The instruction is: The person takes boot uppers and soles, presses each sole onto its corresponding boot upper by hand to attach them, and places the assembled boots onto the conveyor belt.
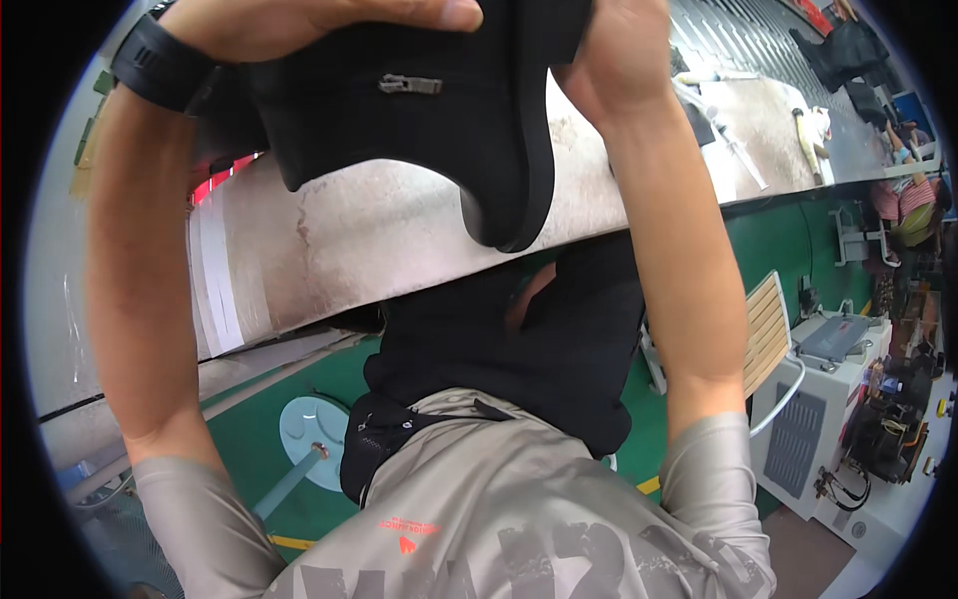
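Note:
A black boot point(399, 125) is held sideways above the workbench, its dark sole turned to the right. A small metal zipper pull point(410, 85) lies on the side of the boot. My left hand point(299, 25), below a black wristwatch point(160, 62) strap on the same arm, grips the boot from the left; its thumb lies across the upper and the other fingers are hidden. Against the sole side rests my right hand point(629, 65), with its fingers cut off by the top edge or hidden behind the boot.
The stained workbench point(349, 260) runs across in front of me, with white tape strips point(215, 280) at left. Brush-like tools point(733, 150) lie at right. A slatted chair point(766, 329) and white machine point(808, 419) stand right; a round blue base point(309, 439) is below. Other people sit far right.

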Motion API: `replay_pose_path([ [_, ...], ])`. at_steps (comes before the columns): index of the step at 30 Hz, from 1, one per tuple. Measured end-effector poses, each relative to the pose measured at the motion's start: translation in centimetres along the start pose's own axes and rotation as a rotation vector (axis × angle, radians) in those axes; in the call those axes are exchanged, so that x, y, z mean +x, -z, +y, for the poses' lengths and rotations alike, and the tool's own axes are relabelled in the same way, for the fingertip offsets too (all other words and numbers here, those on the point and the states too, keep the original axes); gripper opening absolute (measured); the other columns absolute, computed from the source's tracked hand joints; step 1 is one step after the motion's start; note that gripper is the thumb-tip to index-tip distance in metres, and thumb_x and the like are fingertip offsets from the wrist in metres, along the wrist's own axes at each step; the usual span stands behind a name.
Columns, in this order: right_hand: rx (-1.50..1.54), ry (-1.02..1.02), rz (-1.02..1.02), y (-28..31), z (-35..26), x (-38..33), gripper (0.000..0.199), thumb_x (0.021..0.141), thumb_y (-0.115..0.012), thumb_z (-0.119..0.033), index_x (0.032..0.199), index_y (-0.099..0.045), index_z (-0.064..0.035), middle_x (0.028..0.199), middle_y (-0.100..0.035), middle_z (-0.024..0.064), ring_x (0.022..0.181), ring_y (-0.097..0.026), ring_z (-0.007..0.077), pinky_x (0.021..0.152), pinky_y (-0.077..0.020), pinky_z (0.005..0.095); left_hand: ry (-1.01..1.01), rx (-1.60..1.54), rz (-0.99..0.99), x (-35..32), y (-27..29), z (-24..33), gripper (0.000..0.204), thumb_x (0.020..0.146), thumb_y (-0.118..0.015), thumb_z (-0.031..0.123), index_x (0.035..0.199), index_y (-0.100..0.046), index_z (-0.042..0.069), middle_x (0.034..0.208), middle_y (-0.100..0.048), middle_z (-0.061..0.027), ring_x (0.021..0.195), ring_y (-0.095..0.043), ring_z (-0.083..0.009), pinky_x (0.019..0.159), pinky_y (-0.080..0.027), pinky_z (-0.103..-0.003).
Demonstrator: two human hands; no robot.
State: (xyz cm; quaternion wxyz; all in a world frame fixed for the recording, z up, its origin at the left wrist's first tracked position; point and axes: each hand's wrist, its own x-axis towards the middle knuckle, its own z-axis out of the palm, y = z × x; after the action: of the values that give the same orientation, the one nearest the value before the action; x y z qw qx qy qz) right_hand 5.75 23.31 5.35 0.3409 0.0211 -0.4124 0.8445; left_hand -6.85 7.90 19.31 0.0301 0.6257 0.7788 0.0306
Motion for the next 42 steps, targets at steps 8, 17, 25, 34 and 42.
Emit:
replay_pose_path([
  [8, 0.261, 0.241, 0.062, 1.6, 3.0, -1.3, 0.049, 0.114, -0.041, -0.043, 0.111, -0.072, -0.0057, 0.099, -0.077, 0.0087, 0.087, -0.075, 0.022, 0.079, -0.0615, 0.036, -0.096, -0.061, 0.133, -1.6, -2.5, 1.0, 0.057, 0.086, -0.09, 0.045, 0.099, -0.074, -0.008, 0.078, -0.073, -0.0131, 0.073, -0.069, -0.0194, 0.071, -0.055, -0.035],
  [17, -0.2, 0.217, 0.231, -1.1, 2.6, -2.4, 0.047, 0.116, -0.044, -0.039, 0.124, -0.069, -0.0003, 0.117, -0.074, 0.0082, 0.104, -0.07, 0.0169, 0.095, -0.0534, 0.0298, -0.103, -0.04, 0.234, -1.8, -3.9, 0.7, 0.056, 0.089, -0.089, 0.044, 0.105, -0.074, -0.007, 0.083, -0.073, -0.0087, 0.079, -0.068, -0.0145, 0.075, -0.056, -0.032],
  [25, -0.573, 0.174, 0.253, 0.5, 7.2, -12.6, 0.058, 0.117, -0.045, -0.037, 0.147, -0.056, 0.0118, 0.103, -0.069, 0.0045, 0.101, -0.063, 0.0133, 0.096, -0.0503, 0.0293, -0.11, -0.023, 0.165, -1.3, -3.2, 0.6, 0.055, 0.09, -0.088, 0.045, 0.099, -0.075, -0.007, 0.079, -0.072, -0.0083, 0.074, -0.068, -0.0146, 0.071, -0.055, -0.031],
  [34, -1.06, 0.162, 0.109, 0.8, 3.4, -11.3, 0.051, 0.105, -0.068, -0.027, 0.136, -0.063, 0.0139, 0.116, -0.077, 0.0261, 0.109, -0.075, 0.0325, 0.096, -0.0562, 0.0382, -0.072, 0.011, 0.205, -1.9, -2.7, 0.9, 0.057, 0.086, -0.091, 0.046, 0.098, -0.074, -0.007, 0.079, -0.073, -0.012, 0.074, -0.07, -0.0194, 0.071, -0.056, -0.034],
  [42, -0.039, 0.109, -0.289, -1.0, 0.1, -0.4, 0.04, 0.115, -0.05, -0.034, 0.125, -0.067, -0.0004, 0.117, -0.072, 0.0081, 0.108, -0.067, 0.0136, 0.098, -0.0505, 0.0273, -0.145, -0.012, 0.133, -1.7, -2.0, 1.1, 0.061, 0.078, -0.097, 0.045, 0.098, -0.073, -0.007, 0.08, -0.074, -0.0132, 0.076, -0.072, -0.0206, 0.072, -0.057, -0.034],
])
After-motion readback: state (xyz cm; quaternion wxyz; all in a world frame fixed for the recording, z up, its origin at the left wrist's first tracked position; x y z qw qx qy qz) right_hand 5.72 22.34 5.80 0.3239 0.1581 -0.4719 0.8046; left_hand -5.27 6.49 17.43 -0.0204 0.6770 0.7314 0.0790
